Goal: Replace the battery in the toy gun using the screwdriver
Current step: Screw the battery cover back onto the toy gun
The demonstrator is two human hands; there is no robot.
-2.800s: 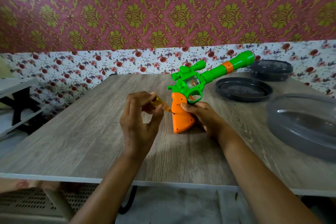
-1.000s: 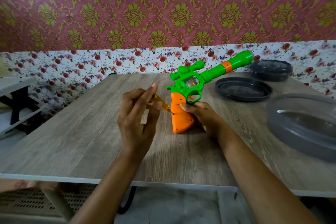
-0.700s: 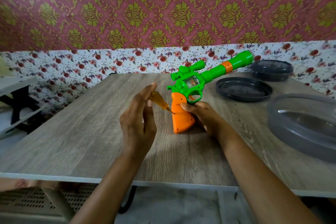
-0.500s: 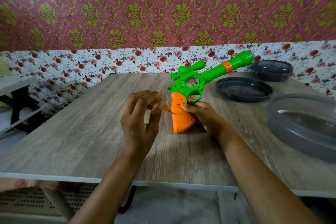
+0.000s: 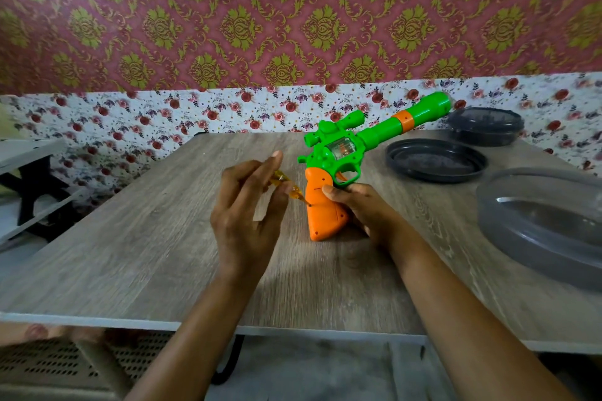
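The left hand [image 5: 247, 218] pinches the little yellow screwdriver [image 5: 283, 184] between its thumb and long fingers. The tip of the screwdriver touches the side of the orange handle of the toy gun [image 5: 338, 153]. The right hand [image 5: 365, 208] holds that handle from the other side, curled round it. The gun stands on its handle on the wooden table [image 5: 130, 238]. Its green barrel points up and to the right. Near the barrel lie a dark round lid [image 5: 435, 161] and a dark round box [image 5: 485, 125]. A big grey see-through tub [image 5: 540, 228] sits at the right.
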